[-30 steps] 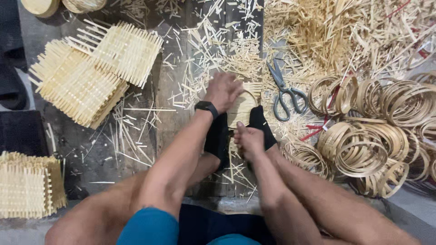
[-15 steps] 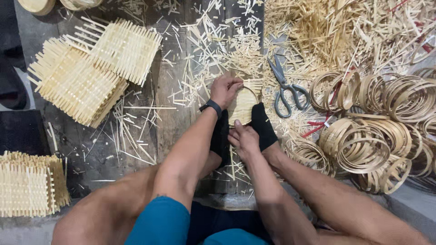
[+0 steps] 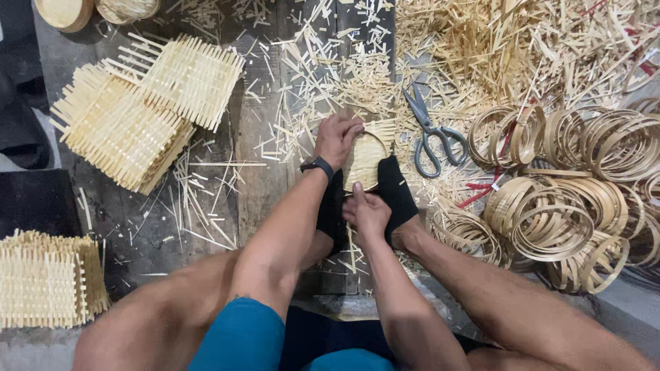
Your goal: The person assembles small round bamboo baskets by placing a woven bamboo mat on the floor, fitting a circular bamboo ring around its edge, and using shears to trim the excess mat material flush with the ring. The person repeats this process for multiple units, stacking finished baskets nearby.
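Fingers of the left hand point(image 3: 337, 137) curl over the 11 o'clock rim of a small woven bamboo disc point(image 3: 364, 163), while the right hand point(image 3: 368, 211) pinches its 6 o'clock edge. The disc stands between two black-socked feet point(image 3: 395, 196), its long axis running 12 to 6. Both forearms reach forward between bent knees; scissors point(image 3: 430, 134) lie at 2 o'clock.

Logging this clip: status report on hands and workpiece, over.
Left hand grips the woven bamboo disc at its top rim. Right hand presses its lower edge. Disc pinned between socked feet. Scissors lie apart, right.
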